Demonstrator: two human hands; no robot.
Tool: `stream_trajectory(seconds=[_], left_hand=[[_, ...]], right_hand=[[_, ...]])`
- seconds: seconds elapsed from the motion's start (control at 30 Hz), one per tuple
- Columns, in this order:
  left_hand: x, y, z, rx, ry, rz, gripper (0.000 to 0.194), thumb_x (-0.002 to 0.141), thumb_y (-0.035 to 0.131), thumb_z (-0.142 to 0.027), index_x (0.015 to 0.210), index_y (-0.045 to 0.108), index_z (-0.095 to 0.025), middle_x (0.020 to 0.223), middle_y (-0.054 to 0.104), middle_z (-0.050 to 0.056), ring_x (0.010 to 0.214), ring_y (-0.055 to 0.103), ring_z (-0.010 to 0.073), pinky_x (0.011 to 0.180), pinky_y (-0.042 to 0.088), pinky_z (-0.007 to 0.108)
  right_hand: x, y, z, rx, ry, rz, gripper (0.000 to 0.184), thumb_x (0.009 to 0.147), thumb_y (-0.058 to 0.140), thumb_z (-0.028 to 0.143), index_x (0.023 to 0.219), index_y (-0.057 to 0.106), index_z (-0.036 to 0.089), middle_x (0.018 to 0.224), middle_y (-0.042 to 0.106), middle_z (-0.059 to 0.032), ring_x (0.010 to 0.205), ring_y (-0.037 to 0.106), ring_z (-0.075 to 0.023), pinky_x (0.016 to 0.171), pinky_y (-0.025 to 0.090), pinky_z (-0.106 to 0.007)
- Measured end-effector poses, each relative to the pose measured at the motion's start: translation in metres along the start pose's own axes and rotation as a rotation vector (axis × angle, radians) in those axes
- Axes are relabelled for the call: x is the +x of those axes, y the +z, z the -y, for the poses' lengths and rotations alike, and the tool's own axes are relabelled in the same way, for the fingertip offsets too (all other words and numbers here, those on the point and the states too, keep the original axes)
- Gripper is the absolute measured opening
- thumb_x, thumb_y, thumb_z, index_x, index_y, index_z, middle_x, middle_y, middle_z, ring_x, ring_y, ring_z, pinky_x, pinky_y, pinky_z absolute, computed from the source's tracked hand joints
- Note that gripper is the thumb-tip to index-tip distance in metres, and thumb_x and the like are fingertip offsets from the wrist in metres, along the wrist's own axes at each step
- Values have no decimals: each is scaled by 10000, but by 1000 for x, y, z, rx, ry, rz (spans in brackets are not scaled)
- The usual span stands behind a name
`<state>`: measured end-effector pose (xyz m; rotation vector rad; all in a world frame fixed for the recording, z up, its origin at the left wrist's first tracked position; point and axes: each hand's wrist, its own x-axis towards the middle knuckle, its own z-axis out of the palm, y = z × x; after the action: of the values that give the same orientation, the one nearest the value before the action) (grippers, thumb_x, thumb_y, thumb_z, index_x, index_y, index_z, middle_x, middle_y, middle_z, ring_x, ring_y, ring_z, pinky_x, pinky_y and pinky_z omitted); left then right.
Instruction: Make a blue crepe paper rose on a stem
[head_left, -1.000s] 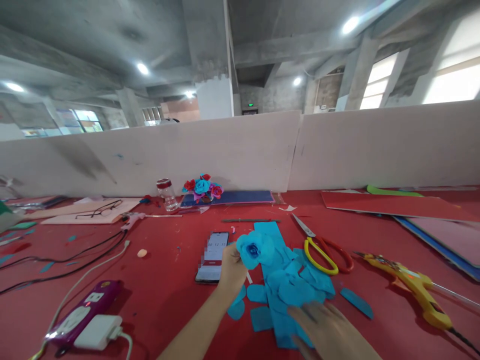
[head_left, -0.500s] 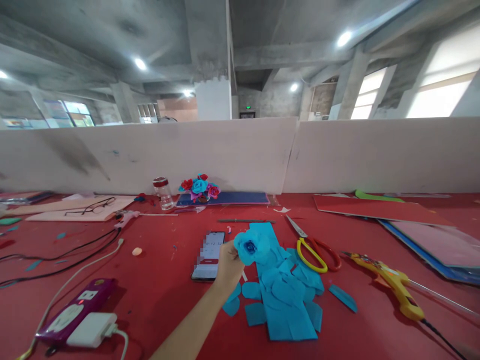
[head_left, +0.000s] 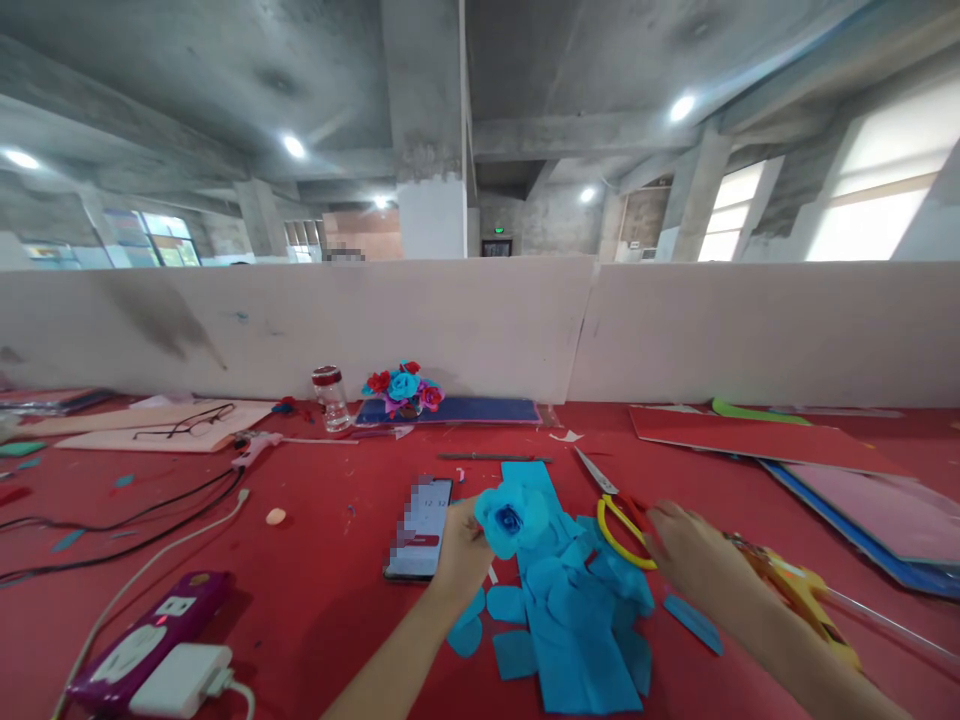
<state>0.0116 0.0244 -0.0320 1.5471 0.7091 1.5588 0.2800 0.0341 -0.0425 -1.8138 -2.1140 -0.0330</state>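
Note:
My left hand (head_left: 465, 545) is closed on the stem of a blue paper flower (head_left: 513, 518) and holds it upright above the red table (head_left: 315, 560). Under and to the right of the flower lies a heap of cut blue paper petals and strips (head_left: 581, 610). My right hand (head_left: 686, 548) reaches over the yellow-and-red handled scissors (head_left: 619, 510), its fingers curled and blurred; whether it grips them is unclear. A yellow glue gun (head_left: 806, 600) lies just behind my right wrist, partly hidden by my forearm.
A phone (head_left: 420, 515) lies left of my left hand. A purple power strip (head_left: 139, 640) with a white charger (head_left: 184, 682) and cables sits front left. A bunch of paper flowers (head_left: 403, 387), a small jar (head_left: 330, 395) and glasses (head_left: 184, 422) stand near the white partition. Coloured sheets (head_left: 757, 435) lie right.
My right hand left the blue paper heap, went out of view, and now reaches in from the right over the scissors. The left hand kept the flower nearly still.

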Motion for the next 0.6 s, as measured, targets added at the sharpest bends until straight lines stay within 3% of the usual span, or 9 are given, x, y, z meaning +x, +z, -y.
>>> stream_trajectory(seconds=[0.17, 0.33, 0.47, 0.6], left_hand=[[-2, -1, 0, -48, -3, 36, 238, 619, 451, -66, 455, 308, -165, 489, 284, -53, 503, 217, 70, 451, 258, 195], [-2, -1, 0, -12, 17, -26, 252, 625, 453, -93, 469, 273, -175, 502, 275, -50, 507, 215, 74, 445, 239, 204], [-2, 0, -2, 18, 28, -65, 244, 619, 438, -111, 469, 258, -179, 501, 265, -52, 503, 201, 74, 438, 223, 206], [-4, -2, -2, 55, 5, -71, 264, 626, 431, -113, 472, 228, -182, 489, 232, -58, 495, 176, 70, 426, 199, 200]], right_hand=[[31, 31, 3, -196, 178, 227, 144, 774, 501, 110, 738, 632, 62, 818, 633, -210, 832, 605, -326, 724, 433, -454], [51, 40, -6, -211, 308, 364, 224, 834, 529, 283, 1001, 559, 137, 1003, 593, -56, 867, 583, -175, 741, 481, -370], [58, 36, -11, -133, 362, 354, 220, 819, 543, 297, 957, 575, 129, 975, 606, -63, 864, 587, -183, 744, 471, -371], [57, 23, -15, 23, 367, 248, 167, 736, 573, 246, 737, 617, 85, 812, 640, -153, 861, 603, -300, 691, 441, -361]])
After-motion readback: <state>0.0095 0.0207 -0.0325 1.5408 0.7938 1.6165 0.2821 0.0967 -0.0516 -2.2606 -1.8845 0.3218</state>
